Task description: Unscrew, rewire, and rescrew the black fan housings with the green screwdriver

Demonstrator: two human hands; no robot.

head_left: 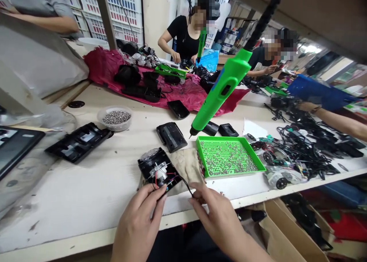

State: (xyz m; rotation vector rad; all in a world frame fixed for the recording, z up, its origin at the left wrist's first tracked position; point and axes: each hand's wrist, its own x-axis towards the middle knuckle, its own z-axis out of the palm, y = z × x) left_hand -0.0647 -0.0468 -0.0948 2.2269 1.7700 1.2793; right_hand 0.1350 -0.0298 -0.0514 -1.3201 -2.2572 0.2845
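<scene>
1. Wiring step: open black housing (158, 171) with motor sits on the cloth pad (187, 163) at the desk (94, 185) front edge
2. Left hand (137, 223) fingers pinched on the red/black leads at the housing
3. Right hand (218, 218) fingers clamped on the black wire (186, 185)
4. Next, I'd judge: route leads inside, then hanging green electric screwdriver (220, 90) plus screw tray (228, 156)

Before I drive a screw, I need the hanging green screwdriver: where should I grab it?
Take the green screwdriver round its thick middle body, near the dark switch, coming from the right side. It hangs tilted, tip down-left above the green tray, so probably the right hand can wrap it there while the left hand keeps the black housing.
</scene>
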